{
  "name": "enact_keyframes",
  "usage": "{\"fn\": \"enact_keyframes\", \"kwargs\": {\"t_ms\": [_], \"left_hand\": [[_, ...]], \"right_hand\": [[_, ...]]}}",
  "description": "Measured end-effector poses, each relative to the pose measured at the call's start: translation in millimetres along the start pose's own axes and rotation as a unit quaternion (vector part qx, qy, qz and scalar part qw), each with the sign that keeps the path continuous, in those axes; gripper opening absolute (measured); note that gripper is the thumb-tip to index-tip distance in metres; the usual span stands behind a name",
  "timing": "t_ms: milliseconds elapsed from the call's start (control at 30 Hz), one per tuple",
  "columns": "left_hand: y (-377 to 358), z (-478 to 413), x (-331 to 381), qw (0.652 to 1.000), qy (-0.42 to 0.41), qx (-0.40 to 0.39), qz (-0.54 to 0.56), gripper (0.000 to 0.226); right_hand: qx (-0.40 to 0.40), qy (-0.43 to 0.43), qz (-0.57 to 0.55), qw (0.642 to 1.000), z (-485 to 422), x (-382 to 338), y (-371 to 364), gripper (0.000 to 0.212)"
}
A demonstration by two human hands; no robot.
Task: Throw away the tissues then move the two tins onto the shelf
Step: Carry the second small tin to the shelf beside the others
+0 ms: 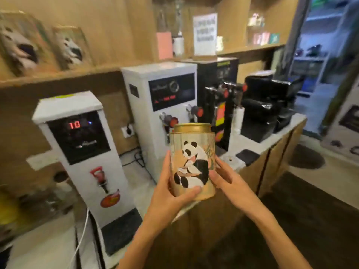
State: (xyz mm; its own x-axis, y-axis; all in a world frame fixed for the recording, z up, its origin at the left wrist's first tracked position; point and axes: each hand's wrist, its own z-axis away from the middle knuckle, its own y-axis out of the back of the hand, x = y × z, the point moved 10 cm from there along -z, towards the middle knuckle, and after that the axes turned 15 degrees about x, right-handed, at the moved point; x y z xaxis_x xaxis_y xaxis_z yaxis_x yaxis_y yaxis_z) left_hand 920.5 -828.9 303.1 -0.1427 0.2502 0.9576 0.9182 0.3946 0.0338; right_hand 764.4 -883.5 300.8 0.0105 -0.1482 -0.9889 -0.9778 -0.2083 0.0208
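Observation:
A tall gold tin (193, 152) with a panda picture and a gold lid is held upright in the air above the counter's front edge. My left hand (171, 193) grips its lower left side, thumb across the front. My right hand (225, 177) presses against its lower right side. A wooden shelf (58, 76) runs along the wall above the machines, with two panda-printed boxes (44, 47) standing at its left end. No second tin and no tissues are in view.
On the counter (143, 191) stand a white water boiler (81, 152) showing red digits, a larger white dispenser (165, 101), a black dispenser (219, 105) and a black machine (268, 105). The upper shelf carries a sign (205, 33) and small items. Brown floor lies at the right.

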Motion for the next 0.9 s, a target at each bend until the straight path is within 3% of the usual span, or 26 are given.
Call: {"fn": "enact_keyframes", "kwargs": {"t_ms": [200, 300, 367, 433, 533, 633, 767, 900], "left_hand": [[75, -149, 112, 0.963, -0.181, 0.173, -0.1, 0.114], [92, -211, 163, 0.934, -0.25, 0.206, -0.147, 0.116], [102, -255, 190, 0.918, -0.269, 0.229, -0.183, 0.119], [116, -307, 207, 0.903, -0.264, 0.255, -0.222, 0.119], [145, -392, 205, 0.895, -0.207, 0.276, -0.284, 0.114], [179, -470, 183, 0.887, -0.138, 0.288, -0.334, 0.118], [211, -540, 139, 0.847, -0.063, 0.312, -0.426, 0.128], [226, -583, 97, 0.87, -0.03, 0.314, -0.38, 0.126]], "right_hand": [[-0.069, 0.204, -0.019, 0.976, -158, -129, -90, 0.059], [-0.134, 0.248, -0.053, 0.958, -222, -182, -126, 0.066], [-0.164, 0.264, -0.057, 0.949, -266, -216, -149, 0.057], [-0.183, 0.277, -0.057, 0.942, -317, -246, -174, 0.051], [-0.202, 0.239, -0.066, 0.948, -402, -268, -221, 0.073], [-0.231, 0.196, -0.029, 0.953, -471, -262, -275, 0.087], [-0.245, 0.151, 0.027, 0.957, -534, -229, -328, 0.086], [-0.226, 0.163, 0.082, 0.957, -579, -204, -358, 0.084]]}}
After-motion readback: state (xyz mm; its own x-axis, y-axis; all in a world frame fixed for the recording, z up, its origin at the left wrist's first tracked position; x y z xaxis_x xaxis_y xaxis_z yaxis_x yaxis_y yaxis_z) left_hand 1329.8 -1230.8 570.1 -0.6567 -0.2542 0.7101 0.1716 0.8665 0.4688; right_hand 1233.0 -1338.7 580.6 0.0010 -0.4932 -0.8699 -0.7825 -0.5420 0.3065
